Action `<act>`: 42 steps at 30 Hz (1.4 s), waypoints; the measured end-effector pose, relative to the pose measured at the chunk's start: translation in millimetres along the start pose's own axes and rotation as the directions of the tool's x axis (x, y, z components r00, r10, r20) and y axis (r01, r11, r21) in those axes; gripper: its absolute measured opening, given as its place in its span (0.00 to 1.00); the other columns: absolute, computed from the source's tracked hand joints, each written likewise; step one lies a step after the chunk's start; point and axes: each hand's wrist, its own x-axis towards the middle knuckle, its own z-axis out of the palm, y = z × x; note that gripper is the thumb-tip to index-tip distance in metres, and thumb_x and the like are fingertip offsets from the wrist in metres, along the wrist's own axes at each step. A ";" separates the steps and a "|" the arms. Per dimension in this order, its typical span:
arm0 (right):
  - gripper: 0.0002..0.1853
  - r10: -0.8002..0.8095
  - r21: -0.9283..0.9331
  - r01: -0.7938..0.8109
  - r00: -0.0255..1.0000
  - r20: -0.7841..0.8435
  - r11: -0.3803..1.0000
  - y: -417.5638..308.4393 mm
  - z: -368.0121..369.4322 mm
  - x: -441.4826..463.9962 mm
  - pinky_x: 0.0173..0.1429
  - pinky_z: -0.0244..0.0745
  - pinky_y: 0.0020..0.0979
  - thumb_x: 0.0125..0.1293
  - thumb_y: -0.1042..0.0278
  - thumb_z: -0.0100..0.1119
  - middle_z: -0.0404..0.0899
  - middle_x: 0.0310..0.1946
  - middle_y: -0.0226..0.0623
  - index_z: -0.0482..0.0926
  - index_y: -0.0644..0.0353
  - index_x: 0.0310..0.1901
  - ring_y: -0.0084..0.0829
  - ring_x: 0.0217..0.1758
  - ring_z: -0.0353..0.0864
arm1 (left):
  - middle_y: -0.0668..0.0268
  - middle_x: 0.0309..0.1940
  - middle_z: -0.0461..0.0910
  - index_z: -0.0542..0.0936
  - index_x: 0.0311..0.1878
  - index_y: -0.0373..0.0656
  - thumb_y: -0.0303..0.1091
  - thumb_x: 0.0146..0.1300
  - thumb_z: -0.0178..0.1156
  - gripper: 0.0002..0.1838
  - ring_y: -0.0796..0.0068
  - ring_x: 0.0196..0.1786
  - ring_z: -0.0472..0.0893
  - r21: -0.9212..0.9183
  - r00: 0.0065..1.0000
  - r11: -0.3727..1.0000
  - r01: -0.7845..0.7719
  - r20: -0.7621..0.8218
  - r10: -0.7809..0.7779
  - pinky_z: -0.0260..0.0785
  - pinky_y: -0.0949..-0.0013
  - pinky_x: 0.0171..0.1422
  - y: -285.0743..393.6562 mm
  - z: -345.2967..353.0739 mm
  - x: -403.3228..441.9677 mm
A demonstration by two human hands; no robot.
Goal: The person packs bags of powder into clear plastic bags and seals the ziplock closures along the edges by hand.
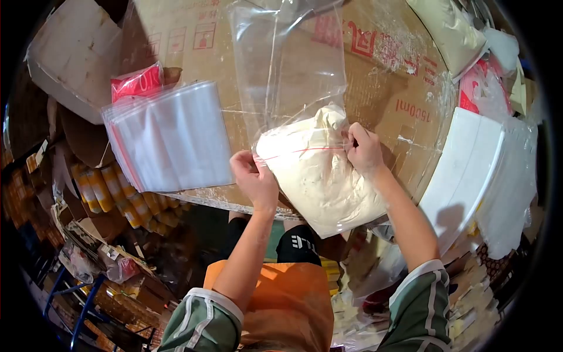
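A clear plastic bag of cream-coloured powder (331, 190) lies at the front edge of the cardboard, its lower end overhanging toward me. Across its upper part runs a thin red zip line; whether that zip is closed I cannot tell. My left hand (255, 179) pinches the bag's left edge near one end of this line. At the other end my right hand (365, 149) grips the right edge with curled fingers. Beyond the powder, a long clear plastic sleeve (290, 64) stretches flat away from me. Left of my left hand rests a stack of zip-lock bags (173, 138) with red edges.
Printed cardboard (404, 126) covers the work surface. A red packet (138, 82) sits behind the zip-lock stack. White foam boxes stand at the right (463, 167) and far left (73, 53). Another filled bag (448, 32) lies back right. Orange-yellow bottles (108, 190) are below left.
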 end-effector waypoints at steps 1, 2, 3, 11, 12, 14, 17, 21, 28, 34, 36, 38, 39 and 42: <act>0.09 0.041 0.084 -0.039 0.999 -0.025 0.996 7.3 5.5 -6.0 0.30 0.71 0.30 0.52 0.87 0.53 0.70 0.22 0.45 0.64 0.63 0.29 0.46 0.25 0.74 | 0.62 0.41 0.75 0.71 0.49 0.32 0.25 0.70 0.51 0.08 0.77 0.36 0.75 -0.075 0.995 0.993 0.091 0.043 -0.088 0.70 0.76 0.42 -4.7 2.8 -3.8; 0.09 0.036 0.087 -0.034 0.999 -0.020 0.996 7.9 10.1 -10.0 0.30 0.71 0.30 0.52 0.87 0.53 0.70 0.22 0.45 0.64 0.63 0.29 0.46 0.25 0.74 | 0.63 0.38 0.77 0.72 0.46 0.32 0.27 0.71 0.50 0.07 0.78 0.36 0.76 -0.145 0.981 0.972 0.184 0.093 -0.172 0.70 0.76 0.42 -10.4 5.8 -8.9; 0.09 0.082 0.165 -0.068 0.993 -0.080 0.984 6.6 15.1 -11.9 0.31 0.71 0.30 0.52 0.87 0.52 0.70 0.22 0.44 0.64 0.64 0.29 0.43 0.25 0.74 | 0.66 0.35 0.79 0.75 0.42 0.34 0.29 0.73 0.49 0.08 0.80 0.38 0.77 -0.269 0.964 0.926 0.266 0.077 -0.254 0.71 0.76 0.43 -7.0 13.2 -13.2; 0.12 0.679 0.857 -0.405 0.728 0.093 0.317 19.3 9.9 -33.6 0.40 0.74 0.25 0.69 0.62 0.51 0.76 0.29 0.29 0.77 0.64 0.38 0.23 0.36 0.77 | 0.68 0.41 0.80 0.74 0.45 0.39 0.19 0.62 0.59 0.09 0.82 0.43 0.78 -0.551 0.849 0.695 0.462 0.501 -0.167 0.70 0.77 0.50 75.4 64.2 -63.0; 0.13 0.679 0.883 -0.370 0.730 0.082 0.291 17.7 9.2 -39.0 0.41 0.74 0.25 0.70 0.61 0.51 0.76 0.30 0.29 0.77 0.64 0.39 0.23 0.37 0.77 | 0.70 0.37 0.78 0.73 0.42 0.38 0.18 0.61 0.59 0.08 0.83 0.39 0.76 -0.545 0.887 0.772 0.327 0.459 -0.052 0.69 0.78 0.45 82.7 70.6 -64.2; 0.15 0.676 0.919 -0.290 0.736 0.034 0.269 17.0 10.0 -45.5 0.41 0.75 0.25 0.70 0.59 0.51 0.77 0.31 0.30 0.77 0.64 0.41 0.23 0.38 0.78 | 0.72 0.33 0.76 0.74 0.42 0.37 0.17 0.60 0.58 0.08 0.84 0.33 0.73 -0.426 0.949 0.905 0.003 0.286 0.132 0.67 0.78 0.37 82.0 85.1 -62.1; 0.17 0.657 0.955 -0.152 0.752 -0.055 0.254 23.4 11.0 -37.2 0.42 0.76 0.25 0.71 0.55 0.50 0.78 0.33 0.31 0.77 0.63 0.43 0.24 0.39 0.79 | 0.72 0.29 0.74 0.74 0.41 0.37 0.17 0.59 0.57 0.08 0.84 0.29 0.70 -0.409 0.853 0.800 -0.439 0.089 0.514 0.65 0.78 0.33 101.5 98.0 -36.6; 0.21 0.583 0.966 0.030 0.792 -0.181 0.258 40.5 1.7 -8.7 0.43 0.77 0.25 0.72 0.51 0.49 0.80 0.36 0.33 0.78 0.63 0.46 0.25 0.41 0.80 | 0.66 0.29 0.77 0.74 0.41 0.35 0.20 0.65 0.52 0.03 0.82 0.27 0.75 -0.462 0.983 0.885 -0.060 0.127 0.133 0.65 0.79 0.29 88.4 111.8 -17.0; 0.22 0.709 0.919 -0.233 0.702 -0.066 0.317 17.9 -17.3 -12.5 0.48 0.79 0.30 0.71 0.51 0.50 0.80 0.47 0.37 0.75 0.62 0.55 0.28 0.47 0.81 | 0.62 0.45 0.80 0.68 0.58 0.36 0.24 0.62 0.63 0.22 0.75 0.47 0.80 -0.416 0.738 0.883 0.217 0.662 0.131 0.73 0.71 0.54 58.0 104.3 23.7; 0.17 0.598 0.914 -0.287 0.799 0.064 0.285 33.3 -10.5 0.5 0.47 0.78 0.29 0.70 0.60 0.51 0.81 0.42 0.34 0.78 0.63 0.51 0.26 0.44 0.81 | 0.65 0.42 0.82 0.71 0.57 0.37 0.24 0.61 0.65 0.22 0.80 0.43 0.81 -0.518 0.841 0.855 0.025 0.473 0.262 0.72 0.76 0.50 52.1 102.8 33.5; 0.16 0.651 0.947 -0.292 0.746 0.138 0.134 33.2 -10.1 3.5 0.46 0.77 0.29 0.69 0.62 0.51 0.81 0.41 0.34 0.79 0.63 0.51 0.26 0.43 0.81 | 0.67 0.35 0.82 0.75 0.52 0.36 0.24 0.61 0.65 0.17 0.83 0.36 0.80 -0.460 0.886 0.882 0.098 0.444 0.133 0.72 0.79 0.41 41.4 102.5 40.7; 0.15 0.671 0.955 -0.294 0.713 0.201 0.027 32.9 -10.7 4.6 0.46 0.77 0.29 0.69 0.63 0.51 0.82 0.41 0.34 0.79 0.64 0.50 0.25 0.43 0.81 | 0.68 0.29 0.81 0.77 0.47 0.36 0.26 0.61 0.66 0.13 0.85 0.33 0.79 -0.492 0.894 0.869 0.054 0.412 0.177 0.70 0.81 0.37 33.9 107.0 45.9; 0.15 0.676 0.954 -0.301 0.702 0.224 -0.005 32.2 -10.1 4.3 0.46 0.77 0.29 0.69 0.64 0.50 0.82 0.40 0.33 0.79 0.64 0.50 0.25 0.42 0.81 | 0.69 0.30 0.81 0.76 0.48 0.36 0.27 0.61 0.67 0.14 0.86 0.34 0.79 -0.475 0.851 0.880 0.007 0.465 0.244 0.70 0.80 0.38 41.2 106.2 46.0; 0.15 0.685 0.931 -0.360 0.695 0.218 0.069 25.0 -9.1 3.3 0.45 0.76 0.29 0.69 0.64 0.50 0.82 0.40 0.33 0.79 0.63 0.49 0.24 0.41 0.81 | 0.63 0.42 0.81 0.68 0.62 0.37 0.29 0.56 0.71 0.31 0.83 0.39 0.80 -0.421 0.796 0.906 -0.032 0.538 0.278 0.72 0.78 0.40 40.6 108.2 47.0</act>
